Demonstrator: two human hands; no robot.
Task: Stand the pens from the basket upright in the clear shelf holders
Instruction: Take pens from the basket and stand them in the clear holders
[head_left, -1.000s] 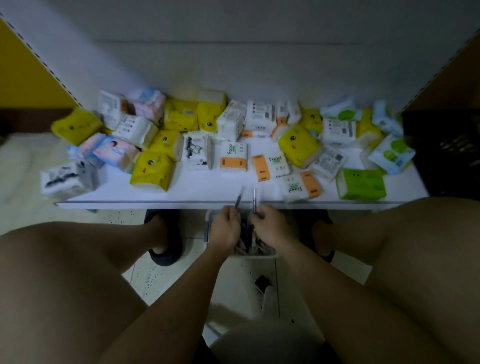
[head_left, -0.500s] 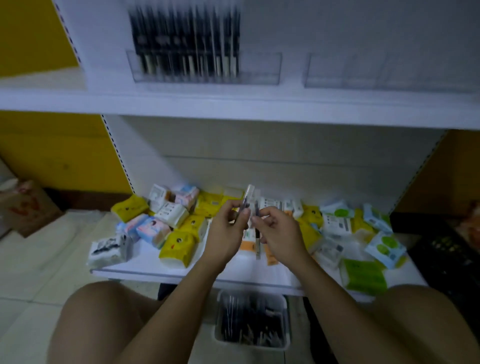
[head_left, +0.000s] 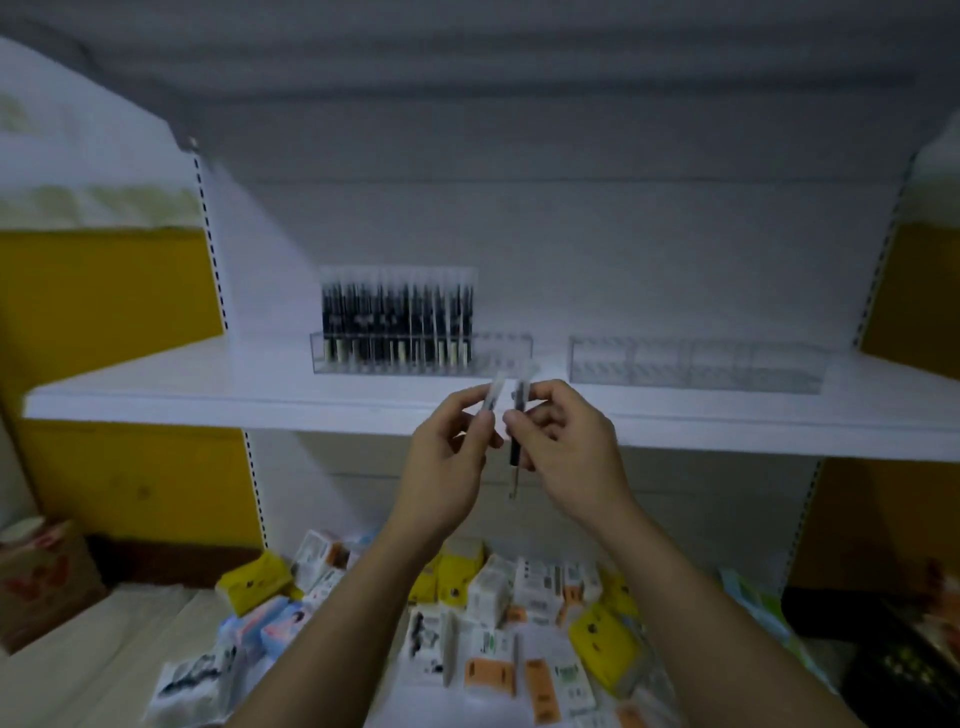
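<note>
Packets of tissue in yellow, white, orange and pale blue wrappers (head_left: 535, 587) lie in a loose heap on the low white shelf (head_left: 540, 644), nearest to me. Left of them, a brown cardboard box (head_left: 41, 582) stands on the floor, and it is blurred.

Higher up, my two hands meet in front of the edge of the upper white shelf (head_left: 208, 395). My left hand (head_left: 447, 457) pinches a slim pen with a pale clear cap (head_left: 492, 397) between thumb and fingers, and this pen leans with its top to the right. My right hand (head_left: 566, 452) pinches a dark slim pen (head_left: 515, 452) between thumb and forefinger. It is nearly upright, and its lower end hangs out below the hand. The two pens are very near each other at the top (whether they touch I cannot tell, because the picture is blurred there).

Behind the hands, on the upper shelf, stands the left clear plastic holder (head_left: 498, 353), long and low. Most of its length is filled with dark upright pens with pale caps (head_left: 397, 322), in one tight row. Its right end, just behind my fingers, shows only clear plastic. To the right, apart from it, stands a second clear plastic holder (head_left: 696, 366) with dividers inside. A yellow wall (head_left: 104, 312) shows on both sides of the shelf unit.
</note>
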